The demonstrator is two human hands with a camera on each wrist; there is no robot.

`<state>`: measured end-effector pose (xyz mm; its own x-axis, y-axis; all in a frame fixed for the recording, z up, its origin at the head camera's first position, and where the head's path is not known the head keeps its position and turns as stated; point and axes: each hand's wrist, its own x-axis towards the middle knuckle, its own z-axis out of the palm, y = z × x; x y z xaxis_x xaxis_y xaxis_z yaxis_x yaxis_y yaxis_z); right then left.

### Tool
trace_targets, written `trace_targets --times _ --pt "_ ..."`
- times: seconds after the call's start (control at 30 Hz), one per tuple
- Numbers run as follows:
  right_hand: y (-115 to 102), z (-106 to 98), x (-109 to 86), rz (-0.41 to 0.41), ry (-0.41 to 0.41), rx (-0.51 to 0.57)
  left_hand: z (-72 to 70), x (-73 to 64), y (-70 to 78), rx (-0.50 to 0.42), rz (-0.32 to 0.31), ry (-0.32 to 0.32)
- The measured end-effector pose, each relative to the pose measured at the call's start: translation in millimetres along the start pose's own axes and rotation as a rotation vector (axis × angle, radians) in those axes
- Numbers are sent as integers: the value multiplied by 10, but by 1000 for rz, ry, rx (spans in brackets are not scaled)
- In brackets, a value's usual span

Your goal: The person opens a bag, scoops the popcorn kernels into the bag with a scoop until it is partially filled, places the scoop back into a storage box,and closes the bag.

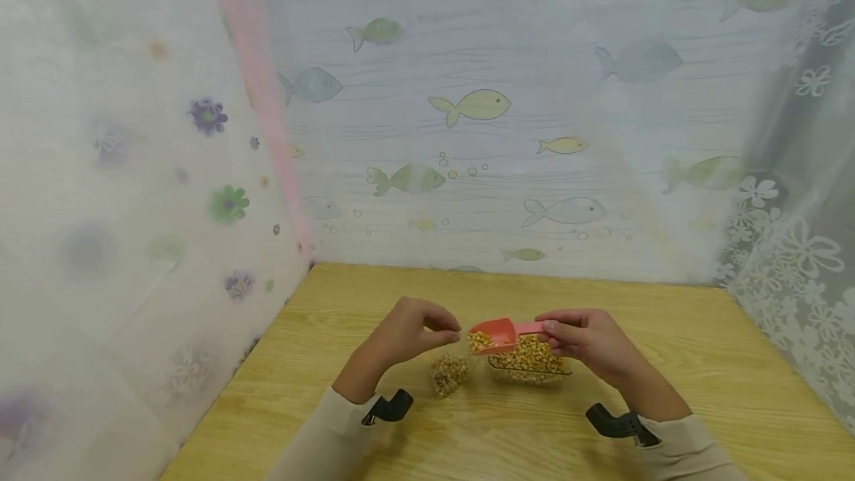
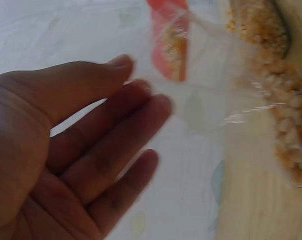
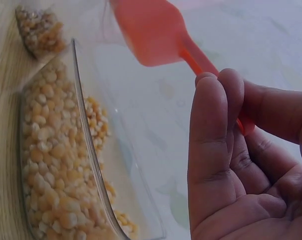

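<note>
My right hand (image 1: 591, 340) pinches the handle of a pinkish-red scoop (image 1: 505, 332) between thumb and fingers. Yellow corn kernels (image 1: 478, 341) lie at the scoop's front, level with my left fingertips. Thumb and fingertips of my left hand (image 1: 407, 329) pinch the upper edge of a clear plastic bag (image 2: 243, 107). Corn fills the bag's lower part (image 1: 449, 375), which rests on the table. In the left wrist view the scoop's front (image 2: 163, 65) shows behind or inside the thin film; I cannot tell which. Below the scoop stands a clear container (image 3: 86, 125) full of corn.
The wood-grain table (image 1: 300, 421) carries the bag and the container. Behind it hangs a fish-print curtain (image 1: 467, 191); flowered sheets (image 1: 133, 243) close the sides. Each wrist wears a black strap mount (image 1: 394, 407).
</note>
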<state>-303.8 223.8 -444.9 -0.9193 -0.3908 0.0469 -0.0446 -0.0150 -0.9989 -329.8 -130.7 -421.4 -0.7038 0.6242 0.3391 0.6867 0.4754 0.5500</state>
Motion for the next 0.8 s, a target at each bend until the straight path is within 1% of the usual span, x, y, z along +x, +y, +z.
trace_targets --times 0.07,0.17,0.3,0.57,0.8 --pt "8 21 16 7 17 -14 -44 33 10 -34 -35 -49" --pt "11 50 30 10 32 -27 -78 59 5 -57 -85 -88" --pt "-7 102 34 9 52 -46 -83 51 -22 -40 -109 -89" --pt "-53 192 42 -8 80 -95 -31 63 -76 20 -101 -98" --pt "-145 269 18 -26 142 -154 -9 93 -71 65 -67 -98"
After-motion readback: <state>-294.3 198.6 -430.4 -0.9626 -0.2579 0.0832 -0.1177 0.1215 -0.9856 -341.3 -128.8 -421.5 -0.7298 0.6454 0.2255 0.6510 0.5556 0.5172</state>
